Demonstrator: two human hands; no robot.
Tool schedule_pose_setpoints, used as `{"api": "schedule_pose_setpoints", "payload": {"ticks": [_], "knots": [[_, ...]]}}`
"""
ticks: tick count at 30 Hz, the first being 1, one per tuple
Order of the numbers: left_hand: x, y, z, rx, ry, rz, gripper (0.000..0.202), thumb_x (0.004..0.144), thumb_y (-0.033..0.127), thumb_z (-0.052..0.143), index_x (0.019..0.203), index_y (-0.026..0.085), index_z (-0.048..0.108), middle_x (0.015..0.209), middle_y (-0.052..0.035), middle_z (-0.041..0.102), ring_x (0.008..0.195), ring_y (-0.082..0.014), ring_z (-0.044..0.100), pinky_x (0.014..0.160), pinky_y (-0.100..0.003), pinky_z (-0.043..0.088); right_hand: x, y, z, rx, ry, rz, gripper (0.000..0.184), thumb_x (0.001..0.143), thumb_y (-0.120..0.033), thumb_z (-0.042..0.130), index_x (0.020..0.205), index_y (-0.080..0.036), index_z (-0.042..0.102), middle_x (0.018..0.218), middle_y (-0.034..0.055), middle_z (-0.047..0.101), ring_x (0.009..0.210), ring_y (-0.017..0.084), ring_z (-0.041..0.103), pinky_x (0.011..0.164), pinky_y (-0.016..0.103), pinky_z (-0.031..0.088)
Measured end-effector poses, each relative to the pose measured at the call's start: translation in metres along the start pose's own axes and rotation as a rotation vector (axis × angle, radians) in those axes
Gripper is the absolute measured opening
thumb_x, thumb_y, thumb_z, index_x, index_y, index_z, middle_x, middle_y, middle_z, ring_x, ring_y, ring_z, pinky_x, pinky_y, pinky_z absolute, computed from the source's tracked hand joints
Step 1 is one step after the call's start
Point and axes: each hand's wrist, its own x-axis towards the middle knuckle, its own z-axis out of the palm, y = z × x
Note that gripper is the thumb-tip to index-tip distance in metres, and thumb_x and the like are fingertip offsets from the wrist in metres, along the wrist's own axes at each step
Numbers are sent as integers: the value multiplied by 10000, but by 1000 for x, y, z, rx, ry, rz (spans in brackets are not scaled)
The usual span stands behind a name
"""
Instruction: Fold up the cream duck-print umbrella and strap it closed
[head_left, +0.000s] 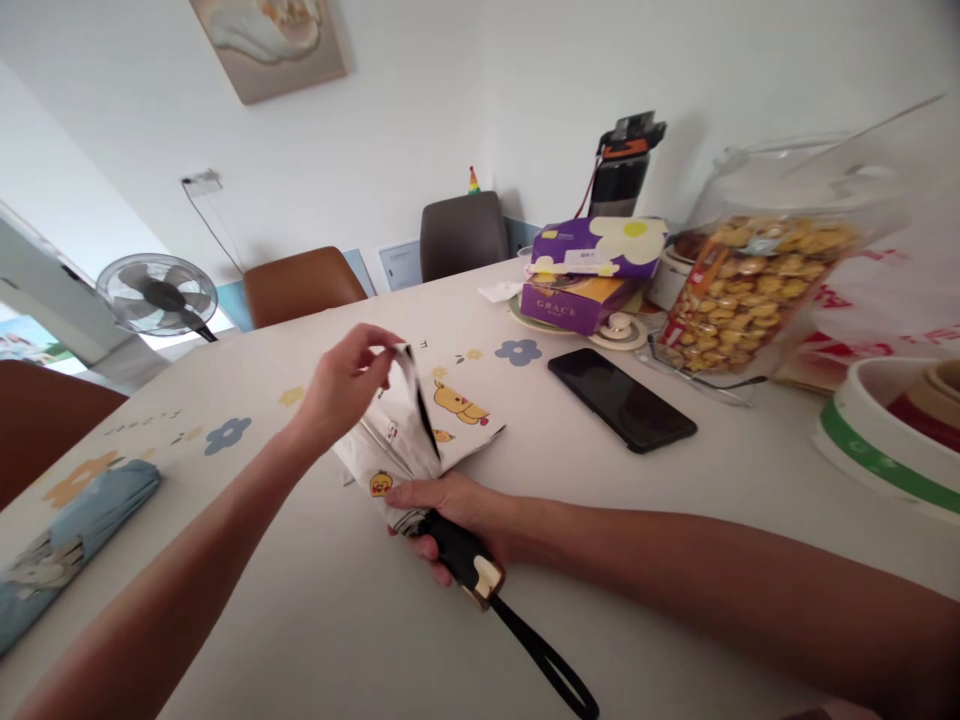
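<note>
A folding umbrella (pixel 390 440) with white cloth and yellow chick prints is held over the table, its cloth loosely gathered. My right hand (pixel 457 505) wraps round the base of the cloth, just above the black handle (pixel 454 550). From the handle's gold-coloured end a black wrist strap (pixel 547 655) hangs toward the table's near side. My left hand (pixel 352 375) pinches the edge of one cloth fold near its top and lifts it, so that the dark underside shows. Part of the cloth is hidden behind my right fingers.
A black phone (pixel 622 398) lies right of the umbrella. Beyond it are glasses (pixel 705 380), a purple box (pixel 574 303), a tissue pack (pixel 600 247), a bottle (pixel 621 170) and a snack jar (pixel 757 290). A folded blue umbrella (pixel 82 545) lies left; a white-green roll (pixel 870 450) stands right.
</note>
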Motion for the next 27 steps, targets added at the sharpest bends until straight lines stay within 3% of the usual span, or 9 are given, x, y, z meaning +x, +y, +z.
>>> {"api": "schedule_pose_setpoints", "payload": {"ticks": [3,6,11,16,19,21,23,25,27], "knots": [[-28,6,-29,-104,137,18,129,785,134,480,881,199,536,943,-25,642,519,-73,540,421,-213,430,0,0,1,1,-4,-7,324,733,-466,618,777,-166,501,468,-44,509,342,125,502,325,223,406],[-63,2,-51,-52,240,-7,110,780,144,510,860,216,535,850,5,632,501,-83,556,467,-240,479,-2,0,4,19,2,-90,276,740,-405,636,802,-179,490,485,-59,498,334,96,465,333,210,415],[-113,-17,-67,28,257,-87,157,712,176,599,859,230,611,819,13,632,652,-140,617,557,-258,519,-7,-1,9,-6,38,-124,245,762,-368,619,798,-174,474,488,-66,473,333,67,416,329,190,400],[-128,-36,-70,-202,261,-183,74,715,157,592,738,201,648,800,-12,590,620,-133,574,524,-262,480,-7,-1,6,6,2,-165,251,762,-362,626,815,-181,460,492,-77,445,339,50,397,327,162,386],[-130,-39,-74,-272,309,-52,109,733,145,563,671,204,631,741,-13,560,654,-136,539,574,-270,437,-4,0,0,27,-69,-165,409,758,-571,560,826,-178,469,476,-72,431,335,63,408,299,167,366],[-133,-36,-80,-147,226,65,164,726,98,540,632,204,622,750,-20,563,705,-144,533,604,-268,414,-2,0,-3,35,-81,-142,530,752,-705,435,775,-176,456,443,-66,414,320,72,411,280,172,350],[-136,-31,-86,-38,73,135,206,713,57,521,637,212,634,768,-24,572,709,-147,536,604,-267,408,-3,-1,-2,37,-55,-160,564,757,-736,376,734,-175,441,424,-67,408,309,65,403,286,166,356],[-138,-28,-92,-42,-73,124,229,717,64,506,656,228,653,748,-29,575,683,-153,534,592,-272,409,-5,-3,0,6,-24,-180,535,781,-704,386,722,-175,438,412,-68,411,297,60,390,293,163,361],[-138,-27,-97,-97,-171,28,227,735,112,500,643,242,663,706,-37,568,652,-159,520,579,-280,405,-9,-5,3,-46,4,-176,479,805,-651,418,739,-177,447,397,-69,415,286,68,382,286,170,353]]}}
